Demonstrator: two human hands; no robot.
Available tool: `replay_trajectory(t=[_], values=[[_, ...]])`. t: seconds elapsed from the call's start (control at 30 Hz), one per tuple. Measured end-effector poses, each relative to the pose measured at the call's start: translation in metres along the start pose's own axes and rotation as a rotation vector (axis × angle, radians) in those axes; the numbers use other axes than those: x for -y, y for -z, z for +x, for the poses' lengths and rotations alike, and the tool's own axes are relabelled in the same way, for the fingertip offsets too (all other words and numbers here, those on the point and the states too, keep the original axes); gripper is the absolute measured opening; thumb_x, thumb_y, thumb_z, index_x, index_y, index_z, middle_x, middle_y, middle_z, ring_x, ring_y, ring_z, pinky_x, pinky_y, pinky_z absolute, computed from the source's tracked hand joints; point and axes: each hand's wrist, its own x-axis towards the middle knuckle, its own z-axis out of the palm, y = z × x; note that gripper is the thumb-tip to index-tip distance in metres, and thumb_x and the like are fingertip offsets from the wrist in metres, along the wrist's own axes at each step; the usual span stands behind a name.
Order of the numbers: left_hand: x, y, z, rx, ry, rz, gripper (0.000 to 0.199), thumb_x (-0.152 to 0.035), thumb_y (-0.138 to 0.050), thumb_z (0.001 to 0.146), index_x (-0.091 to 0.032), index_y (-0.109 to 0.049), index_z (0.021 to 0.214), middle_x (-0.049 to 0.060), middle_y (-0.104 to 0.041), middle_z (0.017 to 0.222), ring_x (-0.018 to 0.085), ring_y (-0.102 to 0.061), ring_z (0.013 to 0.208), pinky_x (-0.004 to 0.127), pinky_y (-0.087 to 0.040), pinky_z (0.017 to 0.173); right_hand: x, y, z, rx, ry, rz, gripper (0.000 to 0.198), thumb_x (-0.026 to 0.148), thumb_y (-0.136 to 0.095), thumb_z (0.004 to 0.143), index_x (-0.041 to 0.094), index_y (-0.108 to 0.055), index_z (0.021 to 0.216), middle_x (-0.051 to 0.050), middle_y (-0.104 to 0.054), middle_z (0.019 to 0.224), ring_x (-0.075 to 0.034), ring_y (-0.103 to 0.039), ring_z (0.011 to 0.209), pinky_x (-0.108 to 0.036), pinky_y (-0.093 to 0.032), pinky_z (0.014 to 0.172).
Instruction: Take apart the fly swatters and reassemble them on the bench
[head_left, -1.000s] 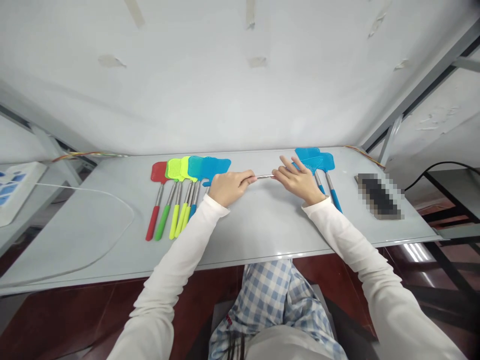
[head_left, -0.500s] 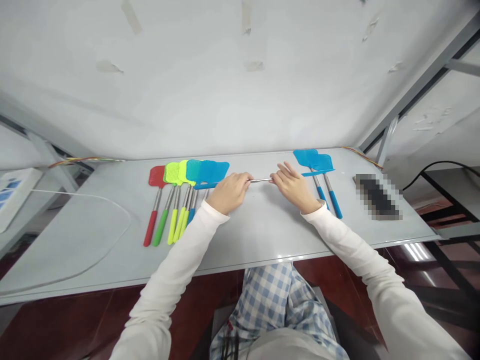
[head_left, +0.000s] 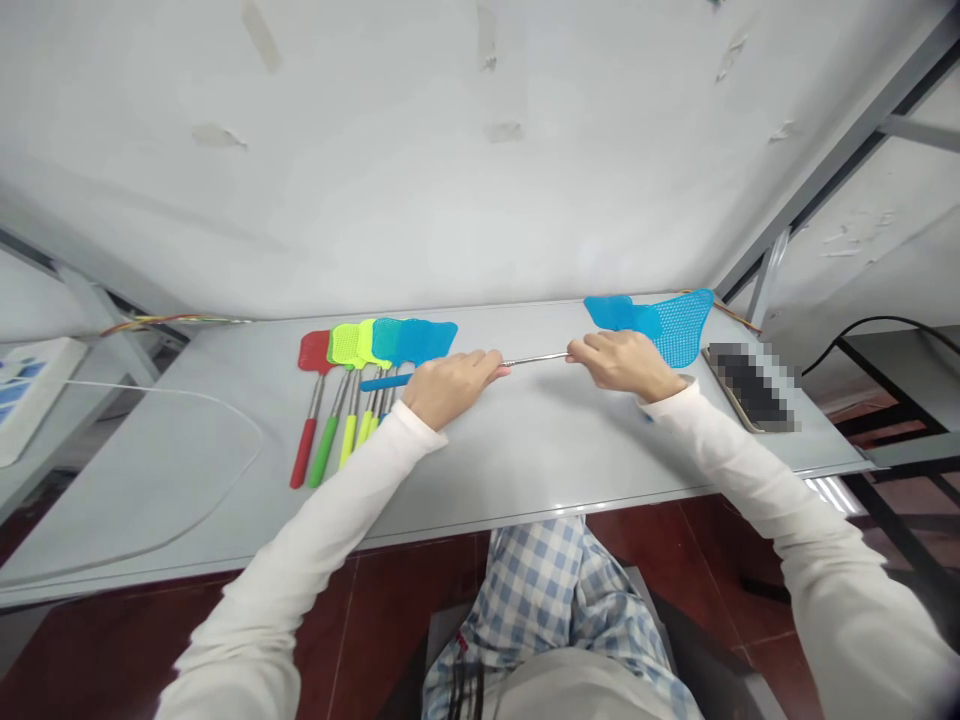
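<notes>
Both hands grip one blue fly swatter (head_left: 536, 359), held level above the table. My left hand (head_left: 454, 388) is closed round its blue handle, whose end sticks out to the left. My right hand (head_left: 624, 364) is closed on the metal shaft nearer the mesh head, which shows face-on beyond it to the right. To the left lies a row of fly swatters: a red one (head_left: 313, 350), a green-handled one (head_left: 322, 452), several yellow ones (head_left: 347, 345) and blue ones (head_left: 431, 340) with overlapping heads. Behind my right hand lie blue swatters (head_left: 609, 311), their handles mostly hidden.
A phone (head_left: 752, 388), its screen pixelated, lies at the right of the grey table (head_left: 517, 480). A white cable (head_left: 225, 400) curves over the left side. The wall (head_left: 450, 220) rises behind, and metal frame posts (head_left: 821, 190) flank the table.
My right hand has moved right, and more of the metal shaft shows between the hands. The held swatter's head has turned from edge-on to face-on. My right fingers have closed.
</notes>
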Motion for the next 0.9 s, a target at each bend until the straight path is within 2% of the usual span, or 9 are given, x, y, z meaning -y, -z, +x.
replay_trajectory(t=[0.17, 0.3, 0.47, 0.6, 0.7, 0.8, 0.9], values=[[0.009, 0.009, -0.006, -0.014, -0.016, 0.003, 0.055, -0.051, -0.021, 0.099, -0.020, -0.062, 0.080, 0.004, -0.058, 0.058, 0.014, -0.053, 0.053, 0.028, -0.019, 0.048, -0.013, 0.010, 0.000, -0.012, 0.026, -0.023, 0.044, 0.031, -0.025, 0.101, 0.018, -0.066, 0.091, -0.003, -0.059, 0.064, -0.012, -0.039, 0.054, -0.030, -0.013, 0.054], [0.018, 0.009, -0.014, 0.001, 0.039, 0.003, 0.054, -0.052, -0.023, 0.098, -0.021, -0.063, 0.081, 0.005, -0.061, 0.061, 0.015, -0.054, 0.055, 0.028, -0.020, 0.048, -0.023, 0.009, -0.004, -0.059, 0.035, -0.067, 0.042, 0.026, -0.027, 0.100, 0.018, -0.066, 0.085, -0.002, -0.055, 0.061, -0.012, -0.039, 0.053, -0.030, -0.013, 0.053], [0.049, 0.000, -0.035, 0.069, 0.054, 0.049, 0.054, -0.053, -0.022, 0.098, -0.022, -0.064, 0.084, 0.004, -0.066, 0.066, 0.015, -0.057, 0.055, 0.028, -0.023, 0.048, -0.054, -0.006, -0.028, -0.101, -0.026, -0.123, 0.040, 0.029, -0.032, 0.098, 0.018, -0.061, 0.073, -0.001, -0.048, 0.055, -0.012, -0.038, 0.052, -0.029, -0.015, 0.052], [0.079, -0.014, -0.051, 0.096, 0.084, 0.065, 0.057, -0.055, -0.020, 0.097, -0.023, -0.065, 0.085, 0.004, -0.068, 0.069, 0.015, -0.057, 0.055, 0.027, -0.024, 0.048, -0.079, -0.021, -0.050, -0.063, -0.094, -0.145, 0.040, 0.032, -0.031, 0.098, 0.018, -0.057, 0.070, -0.001, -0.045, 0.055, -0.012, -0.037, 0.052, -0.029, -0.018, 0.053], [0.099, -0.023, -0.062, 0.099, 0.090, 0.058, 0.060, -0.058, -0.019, 0.096, -0.022, -0.065, 0.081, 0.004, -0.066, 0.064, 0.015, -0.056, 0.053, 0.028, -0.026, 0.047, -0.096, -0.026, -0.066, -0.025, -0.124, -0.155, 0.039, 0.033, -0.031, 0.097, 0.019, -0.055, 0.069, 0.000, -0.043, 0.054, -0.012, -0.036, 0.051, -0.029, -0.019, 0.053], [0.111, -0.027, -0.070, 0.083, 0.104, 0.020, 0.062, -0.060, -0.018, 0.095, -0.023, -0.067, 0.085, 0.006, -0.068, 0.068, 0.016, -0.057, 0.053, 0.028, -0.027, 0.047, -0.110, -0.027, -0.079, -0.016, -0.131, -0.174, 0.040, 0.032, -0.030, 0.097, 0.019, -0.054, 0.068, 0.000, -0.044, 0.054, -0.012, -0.037, 0.051, -0.028, -0.020, 0.054], [0.112, -0.024, -0.074, 0.078, 0.118, -0.032, 0.062, -0.061, -0.019, 0.095, -0.023, -0.068, 0.091, 0.008, -0.073, 0.079, 0.018, -0.063, 0.062, 0.028, -0.032, 0.050, -0.116, -0.026, -0.086, -0.001, -0.133, -0.190, 0.040, 0.032, -0.030, 0.097, 0.019, -0.056, 0.069, -0.002, -0.047, 0.055, -0.013, -0.040, 0.053, -0.028, -0.021, 0.055]])
